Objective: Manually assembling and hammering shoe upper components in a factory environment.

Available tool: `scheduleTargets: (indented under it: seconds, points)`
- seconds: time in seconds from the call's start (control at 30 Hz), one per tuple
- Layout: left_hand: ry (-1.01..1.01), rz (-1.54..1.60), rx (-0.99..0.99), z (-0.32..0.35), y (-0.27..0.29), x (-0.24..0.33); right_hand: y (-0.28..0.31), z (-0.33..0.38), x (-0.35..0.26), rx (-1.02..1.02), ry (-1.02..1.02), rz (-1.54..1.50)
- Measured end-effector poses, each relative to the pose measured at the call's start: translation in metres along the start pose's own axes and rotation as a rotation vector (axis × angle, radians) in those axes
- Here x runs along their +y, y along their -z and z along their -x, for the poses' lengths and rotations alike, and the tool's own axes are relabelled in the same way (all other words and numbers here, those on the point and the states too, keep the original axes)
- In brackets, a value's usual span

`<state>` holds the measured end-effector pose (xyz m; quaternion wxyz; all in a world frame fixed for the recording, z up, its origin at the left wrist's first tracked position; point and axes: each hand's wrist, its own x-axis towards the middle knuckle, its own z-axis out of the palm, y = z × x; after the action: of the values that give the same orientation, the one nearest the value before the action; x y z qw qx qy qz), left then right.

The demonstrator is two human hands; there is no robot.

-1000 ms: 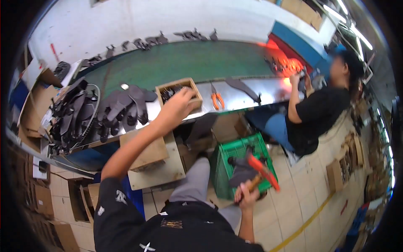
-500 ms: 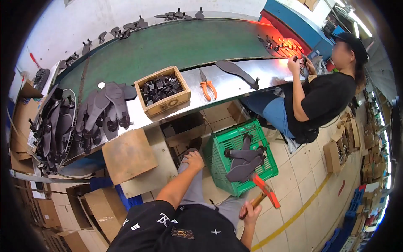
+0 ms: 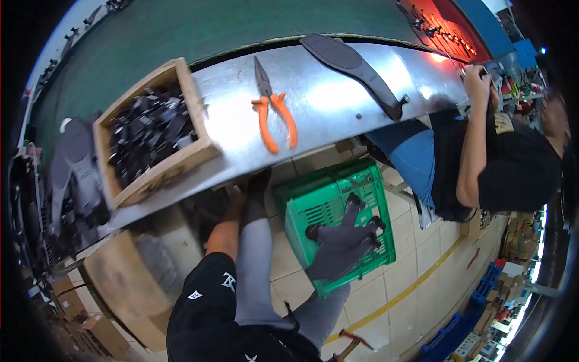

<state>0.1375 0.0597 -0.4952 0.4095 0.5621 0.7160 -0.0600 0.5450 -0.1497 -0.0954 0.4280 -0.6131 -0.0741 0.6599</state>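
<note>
At the lower edge my right hand (image 3: 335, 358) is barely in view, closed on the handle of a hammer (image 3: 351, 344) with a reddish head. My left forearm reaches forward past my knee, and my left hand (image 3: 236, 192) is in shadow below the metal tabletop (image 3: 223, 90), its fingers unclear. Right of my leg stands a green plastic crate (image 3: 289, 223) with several dark grey, paddle-shaped pieces (image 3: 344, 250) lying across it. On the tabletop lie orange-handled long-nose pliers (image 3: 271, 111) and one long dark grey sole-like piece (image 3: 353, 69).
A wooden box (image 3: 202, 123) of small black parts stands on the tabletop. More grey pieces (image 3: 78, 154) are heaped at the left. Behind runs a green conveyor belt (image 3: 289, 21) toward a red-lit opening. At the right a co-worker (image 3: 512, 163) sits, hands raised.
My view has tipped forward and closer to the tabletop. My left hand has moved from my knee to below the tabletop. The hammer has dropped toward the lower edge.
</note>
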Motion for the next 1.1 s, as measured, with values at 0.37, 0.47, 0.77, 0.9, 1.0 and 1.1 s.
scheduleTargets:
  seconds: [0.37,0.47,0.77,0.9,1.0,1.1]
  points:
    - [-0.052,0.129,0.104,-0.199,0.087,0.068,-0.224,-0.334,-0.457,-0.991,0.088,-0.166]
    - [-0.143,0.162,0.129,-0.229,0.108,0.114,-0.223,-0.323,-0.532,-1.155,0.157,-0.142]
    - [-0.139,0.075,0.143,-0.284,0.14,0.106,-0.225,-0.342,-0.53,-1.17,-1.157,-2.223]
    - [-0.259,0.115,0.118,-0.284,0.139,0.168,-0.189,-0.304,-0.584,-1.227,-1.009,-1.864]
    - [-0.233,0.085,0.106,-0.289,0.144,0.172,-0.201,-0.338,-0.551,-1.194,-1.069,-2.07]
    - [-0.243,0.074,0.111,-0.302,0.143,0.178,-0.216,-0.345,-0.532,-1.172,-1.127,-2.176]
